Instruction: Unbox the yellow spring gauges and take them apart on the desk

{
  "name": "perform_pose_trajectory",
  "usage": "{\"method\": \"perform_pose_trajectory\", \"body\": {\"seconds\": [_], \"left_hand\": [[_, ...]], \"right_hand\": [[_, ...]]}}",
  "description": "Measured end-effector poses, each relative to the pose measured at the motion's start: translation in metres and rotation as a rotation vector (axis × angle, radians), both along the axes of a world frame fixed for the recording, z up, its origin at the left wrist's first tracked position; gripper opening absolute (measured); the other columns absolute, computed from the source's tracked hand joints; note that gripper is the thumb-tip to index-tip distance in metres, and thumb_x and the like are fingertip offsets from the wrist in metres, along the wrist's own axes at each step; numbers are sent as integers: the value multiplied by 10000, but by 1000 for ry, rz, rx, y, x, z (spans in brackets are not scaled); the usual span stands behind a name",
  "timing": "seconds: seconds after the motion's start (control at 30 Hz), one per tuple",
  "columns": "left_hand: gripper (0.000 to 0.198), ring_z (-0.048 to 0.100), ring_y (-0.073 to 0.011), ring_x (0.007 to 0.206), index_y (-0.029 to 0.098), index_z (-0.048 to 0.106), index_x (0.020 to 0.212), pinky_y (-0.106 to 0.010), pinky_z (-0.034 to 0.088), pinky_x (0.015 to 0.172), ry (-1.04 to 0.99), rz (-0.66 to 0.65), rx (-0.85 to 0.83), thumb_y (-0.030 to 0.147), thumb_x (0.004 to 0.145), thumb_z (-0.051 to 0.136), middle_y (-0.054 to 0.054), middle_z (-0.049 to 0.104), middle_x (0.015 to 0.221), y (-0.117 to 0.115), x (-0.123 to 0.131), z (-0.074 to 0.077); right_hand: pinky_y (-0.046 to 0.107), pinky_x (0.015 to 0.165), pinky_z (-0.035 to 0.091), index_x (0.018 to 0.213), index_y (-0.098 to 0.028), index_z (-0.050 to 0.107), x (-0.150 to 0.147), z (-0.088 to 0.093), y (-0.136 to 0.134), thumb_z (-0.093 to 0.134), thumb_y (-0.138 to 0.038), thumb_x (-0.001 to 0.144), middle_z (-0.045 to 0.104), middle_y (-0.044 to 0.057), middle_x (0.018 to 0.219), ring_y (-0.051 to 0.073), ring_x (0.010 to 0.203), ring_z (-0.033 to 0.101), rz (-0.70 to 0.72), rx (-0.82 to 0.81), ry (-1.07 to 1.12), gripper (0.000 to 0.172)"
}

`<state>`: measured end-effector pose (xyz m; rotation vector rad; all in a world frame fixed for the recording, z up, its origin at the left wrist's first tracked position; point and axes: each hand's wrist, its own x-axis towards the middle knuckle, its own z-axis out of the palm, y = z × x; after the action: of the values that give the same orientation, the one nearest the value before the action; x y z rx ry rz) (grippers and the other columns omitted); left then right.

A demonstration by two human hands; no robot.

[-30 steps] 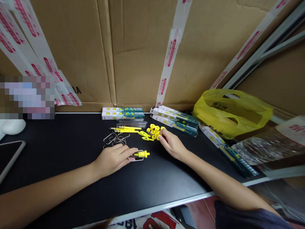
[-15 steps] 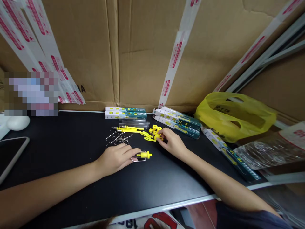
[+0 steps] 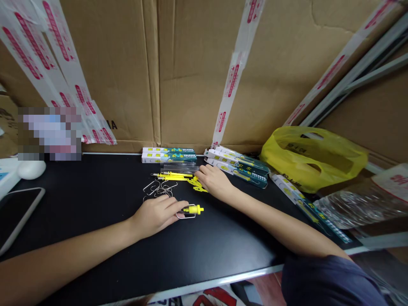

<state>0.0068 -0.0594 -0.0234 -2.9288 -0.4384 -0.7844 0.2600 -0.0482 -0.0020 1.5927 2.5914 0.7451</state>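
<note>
My left hand (image 3: 159,212) is closed around a tubular spring scale (image 3: 194,209). Its yellow end and a bent wire loop stick out to the right past my fingers; the rest lies hidden in the hand. My right hand (image 3: 214,179) reaches over the small yellow plastic parts (image 3: 196,183), fingers bent together, and covers several of them. Whether a part is in its fingertips cannot be seen. Just left of it lie yellow rods with springs (image 3: 175,176), and behind them clear plastic tubes (image 3: 180,168). Bent wire hooks (image 3: 159,188) are heaped beyond my left hand.
Printed boxes (image 3: 168,155) lie along the cardboard wall, with more boxes (image 3: 239,165) at centre right and one box (image 3: 314,208) further right. A yellow plastic bag (image 3: 314,157) and a clear plastic pack (image 3: 347,206) stand right. A phone (image 3: 21,216) lies left.
My right hand has moved left across the small yellow parts, toward the rods and tubes. My left hand still holds the spring scale in nearly the same place. The view has shifted slightly.
</note>
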Motion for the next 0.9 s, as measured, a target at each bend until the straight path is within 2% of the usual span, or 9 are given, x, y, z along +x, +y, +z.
{"method": "perform_pose_trajectory", "body": {"seconds": [0.1,0.2,0.33,0.43,0.63,0.9], "left_hand": [[280,586,-135,779,207,524,1199,-242,465,710,-6,-2,12,274,929,491,3,643,882,0,0,0],[273,592,-131,779,204,534,1189,-238,468,716,-20,-4,20,269,927,490,-1,644,885,0,0,-1],[279,589,-139,785,210,527,1197,-241,464,715,-16,-6,-2,278,930,486,-4,644,885,-1,0,-1],[269,587,-140,787,211,532,1188,-239,460,711,-17,-8,-19,286,937,475,-4,644,879,-1,0,0],[269,590,-136,788,203,532,1187,-233,459,703,-26,-10,-19,289,942,462,-6,642,873,-1,1,1],[260,589,-140,843,198,534,1177,-242,476,749,-27,6,-34,276,941,455,-23,623,934,-1,1,1]], "right_hand": [[319,644,298,938,-149,590,-2,5,-7,437,-185,934,580,90,894,211,797,483,-5,1,50,157],[312,679,337,965,-147,604,-5,12,-23,418,-236,948,591,89,879,208,806,507,18,-44,194,207],[281,752,401,984,-156,606,-11,19,-54,354,-275,979,626,71,901,174,843,559,118,-257,554,278],[273,764,425,994,-164,600,-14,18,-72,374,-294,973,636,57,889,155,823,571,192,-404,719,262],[248,663,426,985,-173,589,-17,9,-76,581,-341,859,601,28,807,146,731,542,198,-468,794,211],[232,647,425,991,-173,573,-20,2,-76,603,-283,839,609,30,849,126,701,528,221,-454,872,190]]}}
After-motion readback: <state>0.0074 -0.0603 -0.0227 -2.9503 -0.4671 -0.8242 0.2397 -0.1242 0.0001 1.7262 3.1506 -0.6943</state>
